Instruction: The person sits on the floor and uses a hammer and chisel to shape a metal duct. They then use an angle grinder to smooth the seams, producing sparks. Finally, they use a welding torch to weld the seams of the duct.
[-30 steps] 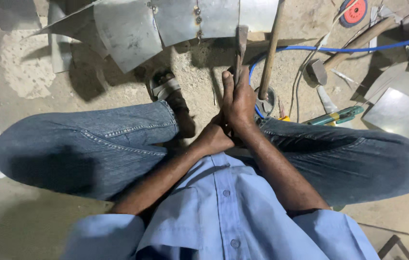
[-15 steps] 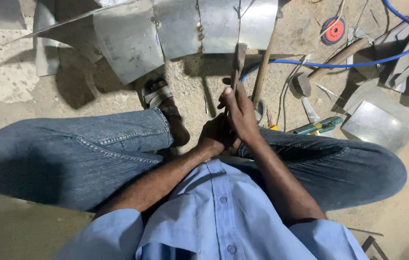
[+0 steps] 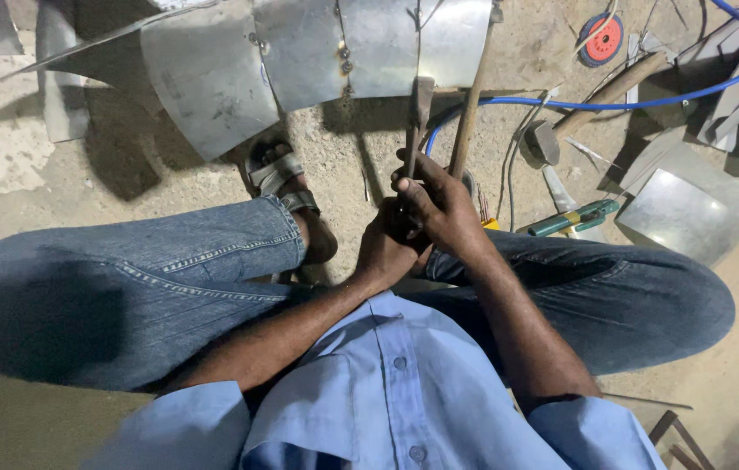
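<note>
With both my left hand and right hand clamped around the thin metal rod, which stands just below the riveted sheet-metal piece, I judge it needs holding upright, grip firm.

There are no packages, signs or screens on this workshop floor. The only label-like thing is the round red face of a blue spool lying on the concrete at the far right, near the blue hose; whether it is a paper label cannot be told from here.
</note>
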Available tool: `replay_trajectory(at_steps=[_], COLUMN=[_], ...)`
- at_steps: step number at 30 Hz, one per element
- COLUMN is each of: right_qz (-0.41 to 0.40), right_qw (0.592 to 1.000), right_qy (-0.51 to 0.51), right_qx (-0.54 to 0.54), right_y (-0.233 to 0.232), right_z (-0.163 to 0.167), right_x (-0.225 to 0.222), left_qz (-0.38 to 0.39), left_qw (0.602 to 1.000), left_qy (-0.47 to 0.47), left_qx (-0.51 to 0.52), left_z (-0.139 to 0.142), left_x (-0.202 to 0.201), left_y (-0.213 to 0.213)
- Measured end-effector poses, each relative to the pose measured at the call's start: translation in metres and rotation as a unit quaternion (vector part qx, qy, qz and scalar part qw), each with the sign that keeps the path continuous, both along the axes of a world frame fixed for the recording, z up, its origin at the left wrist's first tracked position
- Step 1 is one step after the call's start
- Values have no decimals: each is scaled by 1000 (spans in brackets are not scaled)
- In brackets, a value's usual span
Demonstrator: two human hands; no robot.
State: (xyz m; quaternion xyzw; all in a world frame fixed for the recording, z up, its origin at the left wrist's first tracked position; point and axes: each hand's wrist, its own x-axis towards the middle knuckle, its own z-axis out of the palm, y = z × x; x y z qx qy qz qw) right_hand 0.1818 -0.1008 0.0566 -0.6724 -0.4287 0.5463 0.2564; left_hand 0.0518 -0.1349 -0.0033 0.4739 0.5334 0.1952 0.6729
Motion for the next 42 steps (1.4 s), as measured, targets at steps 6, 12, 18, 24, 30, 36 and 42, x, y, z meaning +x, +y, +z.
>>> replay_trajectory(at_steps=[6, 12, 18, 24, 30, 36, 42], right_qz=[8, -11, -51, -368, -564, -484, -620], right_qw=[999, 997, 988, 838, 765, 832, 783], right_qy=[23, 58, 18, -228, -151, -271, -37], right_qx=[29, 41, 142, 332, 272, 25, -22], right_y=[-6, -5, -39, -204, -354, -402, -306], right_z=[-9, -15, 57, 143, 89, -65, -143], right_x=[4, 5, 46, 182, 269, 255, 259], left_qz=[46, 239, 53, -64, 45, 15, 52], left_qw=[996, 954, 985, 928, 985, 995, 984], left_qy=[74, -140, 156, 353, 166, 71, 171], left_qx=[12, -115, 43, 103, 4, 69, 4], left_z=[-14, -44, -50, -33, -28, -36, -35], left_x=[21, 32, 30, 21, 19, 3, 8], left_y=[-14, -18, -21, -21, -30, -28, -25])
